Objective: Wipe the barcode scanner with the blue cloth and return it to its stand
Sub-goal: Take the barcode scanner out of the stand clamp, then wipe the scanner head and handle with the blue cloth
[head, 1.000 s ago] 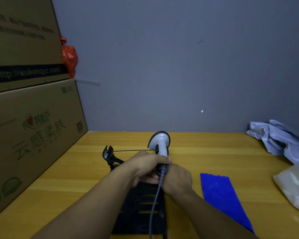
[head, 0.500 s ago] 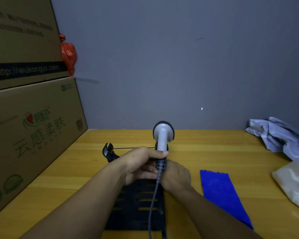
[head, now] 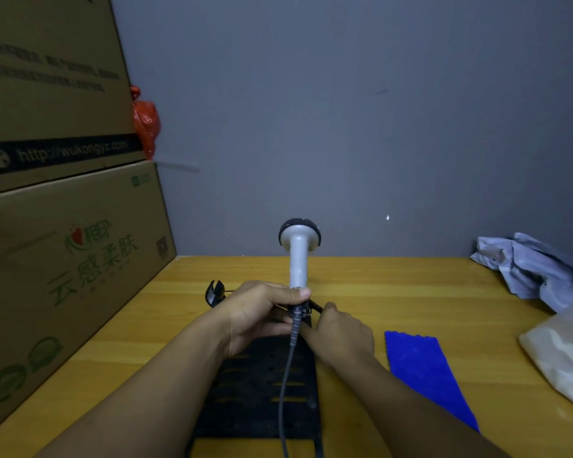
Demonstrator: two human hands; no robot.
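Scanner [head: 299,256] upright, grey-white, black-rimmed

The barcode scanner [head: 299,256] stands nearly upright in my left hand [head: 262,314], which is closed around the bottom of its pale grey handle. Its rounded head, dark-rimmed, is at the top, well above my knuckles, and its grey cable runs down from under my thumb toward me. The stand's flat black slotted base [head: 262,395] lies on the table directly beneath both my wrists, and its forked black cradle [head: 214,291] sticks up just beyond my left hand, empty. The blue cloth [head: 424,368] lies flat and spread out just to the outside of my right hand [head: 339,333], untouched, its far edge wavy.
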